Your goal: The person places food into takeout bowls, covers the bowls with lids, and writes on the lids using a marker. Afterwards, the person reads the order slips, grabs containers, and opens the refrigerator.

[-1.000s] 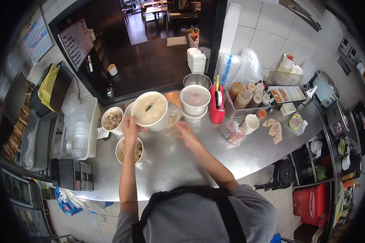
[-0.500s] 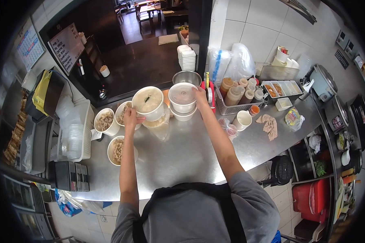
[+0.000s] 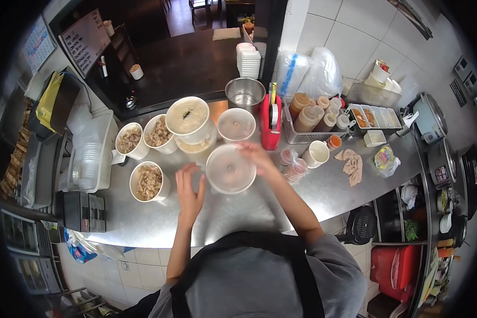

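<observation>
My right hand (image 3: 258, 157) grips a white bowl with a translucent lid (image 3: 231, 169) by its right rim, above the steel counter. Just left of that bowl, my left hand (image 3: 190, 185) has its fingers apart and holds nothing. Behind it, a bowl of pale soup with a dark garnish (image 3: 187, 115) rests on top of another container (image 3: 195, 151). A second lidded bowl (image 3: 237, 125) stands behind the held one. Three bowls of meat, one at the back left (image 3: 129, 139), one beside it (image 3: 159, 132) and one nearer (image 3: 149, 182), stand on the left.
A metal pot (image 3: 245, 94) and red tape dispenser (image 3: 271, 124) stand at the back. To the right are a basket of sauce bottles (image 3: 308, 138), a white cup (image 3: 316, 154) and a cloth (image 3: 350, 165). A white basket of lids (image 3: 106, 153) stands left.
My left hand has let go of the soup bowl, which now rests on a container. My right hand has brought the upper lidded bowl off its stack and toward me.
</observation>
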A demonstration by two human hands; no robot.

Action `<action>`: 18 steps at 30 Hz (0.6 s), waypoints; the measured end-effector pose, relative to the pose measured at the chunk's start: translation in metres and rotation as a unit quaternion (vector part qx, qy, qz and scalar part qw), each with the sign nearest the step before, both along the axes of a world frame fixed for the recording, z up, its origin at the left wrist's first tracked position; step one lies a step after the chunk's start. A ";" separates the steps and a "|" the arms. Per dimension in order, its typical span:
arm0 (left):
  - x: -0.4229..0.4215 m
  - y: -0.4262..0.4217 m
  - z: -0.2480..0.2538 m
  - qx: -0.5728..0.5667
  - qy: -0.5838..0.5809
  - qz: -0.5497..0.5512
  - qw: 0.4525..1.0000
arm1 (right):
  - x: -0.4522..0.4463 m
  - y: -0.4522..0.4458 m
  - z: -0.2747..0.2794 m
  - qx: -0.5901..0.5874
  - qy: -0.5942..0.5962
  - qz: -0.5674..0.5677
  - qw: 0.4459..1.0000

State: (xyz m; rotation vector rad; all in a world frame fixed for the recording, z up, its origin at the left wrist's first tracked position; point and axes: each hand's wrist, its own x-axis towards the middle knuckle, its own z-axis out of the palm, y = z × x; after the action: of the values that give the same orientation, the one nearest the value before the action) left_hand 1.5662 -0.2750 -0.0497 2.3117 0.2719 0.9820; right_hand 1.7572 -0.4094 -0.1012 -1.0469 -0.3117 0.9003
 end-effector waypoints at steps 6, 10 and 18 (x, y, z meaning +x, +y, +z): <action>-0.021 -0.021 -0.023 -0.039 0.043 0.005 0.998 | 0.012 0.004 -0.035 -0.105 -0.323 -0.005 0.941; -0.020 -0.032 -0.017 -0.058 0.035 -0.007 0.998 | 0.144 0.018 0.028 -0.176 -0.530 -0.425 0.712; 0.005 -0.055 0.006 -0.022 0.028 -0.063 0.997 | 0.248 0.012 0.019 -0.390 -0.511 -0.362 0.675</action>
State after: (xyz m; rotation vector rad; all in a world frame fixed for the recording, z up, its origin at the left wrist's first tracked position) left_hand 1.5712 -0.3297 -0.0440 2.2888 0.1660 0.8420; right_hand 2.0055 -0.3978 -0.0820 -2.2354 -0.3789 -0.4701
